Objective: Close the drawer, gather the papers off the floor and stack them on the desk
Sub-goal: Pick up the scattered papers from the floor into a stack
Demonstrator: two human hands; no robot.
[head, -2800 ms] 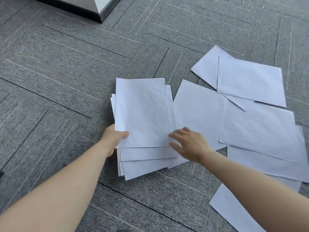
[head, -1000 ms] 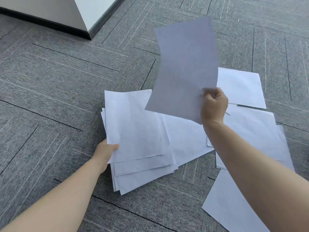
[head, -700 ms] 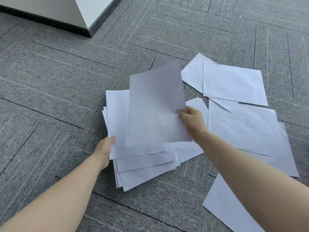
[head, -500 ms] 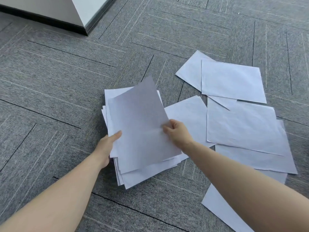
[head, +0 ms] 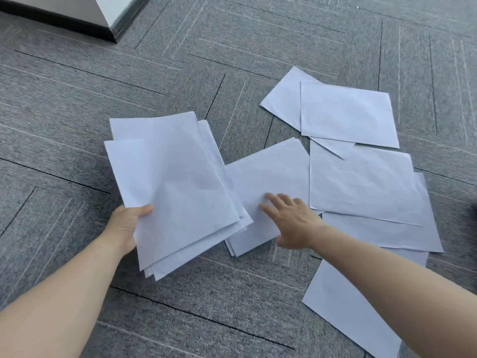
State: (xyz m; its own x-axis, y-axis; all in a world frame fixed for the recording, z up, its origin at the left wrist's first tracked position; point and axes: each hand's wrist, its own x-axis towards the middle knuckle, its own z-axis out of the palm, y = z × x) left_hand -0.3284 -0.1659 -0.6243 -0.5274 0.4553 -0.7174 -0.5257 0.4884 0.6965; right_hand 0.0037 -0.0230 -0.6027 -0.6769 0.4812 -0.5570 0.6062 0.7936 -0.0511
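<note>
On the grey carpet [head: 77,104] at far left, one white cabinet corner [head: 77,11] with a dark base shows at the upper edge. Next comes the left hand [head: 126,226], its thumb curled over the near left edge of one gathered stack of papers [head: 175,187], gripping it; at least four sheets show at the fanned edges. The stack's long axis runs from the near edge up and slightly leftward, away from the person. Right of it lies a single sheet [head: 268,182], tilted so its long axis runs up toward the right, and the right hand [head: 291,220] lies flat on it, fingers spread wide and straight, holding nothing. Farther right about six loose sheets [head: 361,182] overlap on the floor, one reaching the lower right corner. Half a second ago the right hand pinched a sheet over the stack; now that sheet lies on the stack, and the hand has moved right onto the next one. The stack looks lifted a little at its near end.
</note>
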